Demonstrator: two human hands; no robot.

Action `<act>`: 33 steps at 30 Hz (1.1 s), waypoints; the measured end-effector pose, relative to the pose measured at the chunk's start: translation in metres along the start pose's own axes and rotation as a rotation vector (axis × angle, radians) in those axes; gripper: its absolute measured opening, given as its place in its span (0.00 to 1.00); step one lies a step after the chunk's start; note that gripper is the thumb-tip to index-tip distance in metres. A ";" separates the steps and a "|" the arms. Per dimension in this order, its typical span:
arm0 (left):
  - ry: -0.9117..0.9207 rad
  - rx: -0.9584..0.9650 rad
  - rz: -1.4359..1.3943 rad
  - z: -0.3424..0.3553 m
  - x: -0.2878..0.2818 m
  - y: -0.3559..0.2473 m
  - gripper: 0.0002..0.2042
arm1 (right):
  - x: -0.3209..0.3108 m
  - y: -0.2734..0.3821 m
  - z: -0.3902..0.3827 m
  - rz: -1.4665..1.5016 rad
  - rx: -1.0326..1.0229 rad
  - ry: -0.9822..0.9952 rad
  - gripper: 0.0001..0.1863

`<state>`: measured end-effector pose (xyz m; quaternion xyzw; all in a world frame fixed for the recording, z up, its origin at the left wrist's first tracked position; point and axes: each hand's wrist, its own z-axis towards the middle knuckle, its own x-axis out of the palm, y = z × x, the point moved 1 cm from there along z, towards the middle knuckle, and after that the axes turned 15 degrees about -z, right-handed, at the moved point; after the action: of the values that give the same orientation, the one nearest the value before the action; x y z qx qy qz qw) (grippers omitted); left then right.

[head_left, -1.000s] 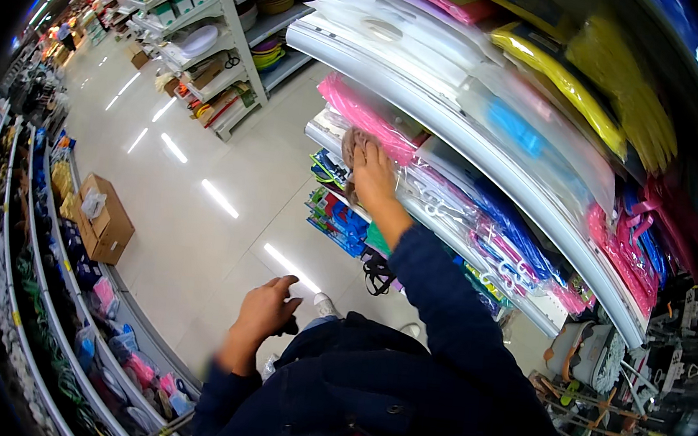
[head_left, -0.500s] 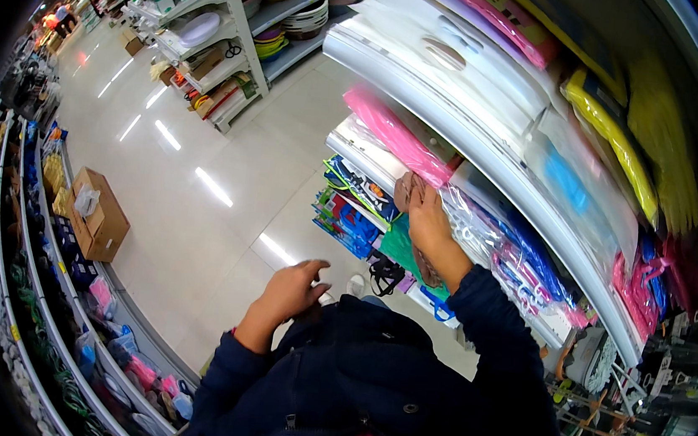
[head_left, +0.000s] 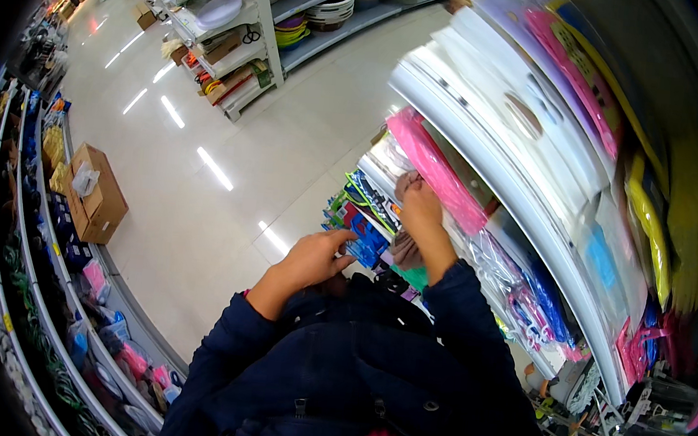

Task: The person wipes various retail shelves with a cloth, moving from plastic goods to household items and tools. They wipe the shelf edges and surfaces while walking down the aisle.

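One brown cloth (head_left: 405, 250), probably light, soft, best held bunched, is gripped by the right hand (head_left: 422, 211) at the lower shelf's front edge (head_left: 379, 179); the left hand's fingers (head_left: 331, 242) curl loosely, seemingly empty.

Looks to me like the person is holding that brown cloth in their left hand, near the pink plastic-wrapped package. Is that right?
Not quite: the head view shows the brown cloth in the right hand, not the left hand. It is near the pink plastic-wrapped package, as you say.

A brown cloth (head_left: 405, 250) – crumpled, drooping – gripped in the right hand (head_left: 422, 212).
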<state>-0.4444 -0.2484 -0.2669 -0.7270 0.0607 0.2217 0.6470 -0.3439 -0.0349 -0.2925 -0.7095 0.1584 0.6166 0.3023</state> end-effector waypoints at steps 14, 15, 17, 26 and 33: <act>0.191 -0.060 -0.108 0.064 -0.150 0.043 0.16 | -0.031 0.101 0.040 0.805 0.123 -0.572 0.26; 0.226 -0.018 -0.182 0.074 -0.146 0.045 0.16 | -0.033 0.093 0.023 0.902 0.211 -0.551 0.24; 0.314 0.065 -0.320 0.097 -0.135 0.044 0.15 | -0.022 0.070 -0.015 1.321 0.378 -0.415 0.21; 0.825 -0.393 -0.913 0.172 0.036 -0.002 0.17 | 0.022 0.053 -0.215 2.518 0.814 -0.962 0.27; 0.723 -0.772 -1.214 0.183 0.146 -0.008 0.05 | 0.041 0.047 -0.286 2.229 1.055 -1.146 0.24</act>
<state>-0.3553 -0.0410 -0.3296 -0.8322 -0.2204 -0.4123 0.2980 -0.1415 -0.2429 -0.3266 0.3471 0.7111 0.6038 -0.0965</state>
